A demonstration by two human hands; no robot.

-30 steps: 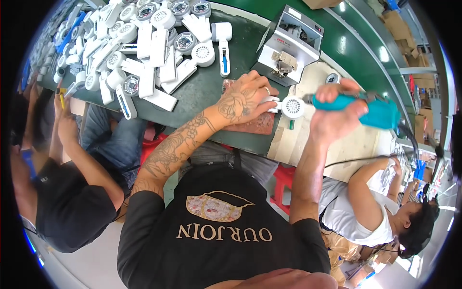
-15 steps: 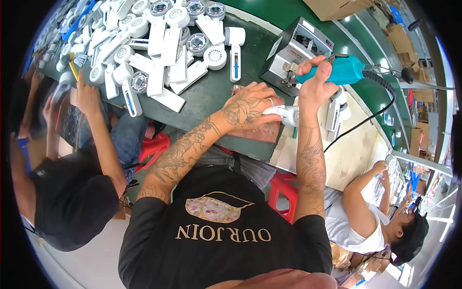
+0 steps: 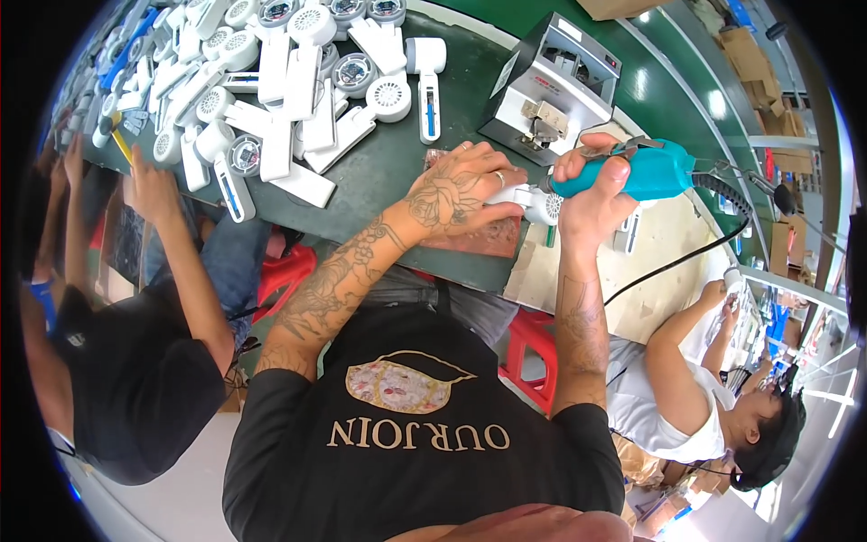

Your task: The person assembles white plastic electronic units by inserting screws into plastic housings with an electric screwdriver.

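Observation:
My right hand (image 3: 593, 203) is wrapped round a teal electric screwdriver (image 3: 648, 170), held nearly level with its tip pointing left. That tip is at the white handheld fan (image 3: 542, 208) which my left hand (image 3: 465, 191) holds down; my fingers cover much of the fan, and whether the bit touches it I cannot tell. Beneath my left hand lies a reddish-brown mat (image 3: 492, 242). A grey box-shaped machine, seemingly a screw feeder (image 3: 551, 88), stands just beyond both hands.
White fans and fan parts (image 3: 289, 149) are heaped across the green table at the left. One fan (image 3: 428, 90) lies apart from the heap. A black cable (image 3: 673, 264) trails from the screwdriver. Co-workers sit at left (image 3: 135, 388) and right (image 3: 673, 393). Another fan (image 3: 628, 230) lies right of my wrist.
The screwdriver's tip has come away from the front of the grey machine, toward me, to the fan under my left hand. My left hand keeps its hold. The whole view has shifted slightly.

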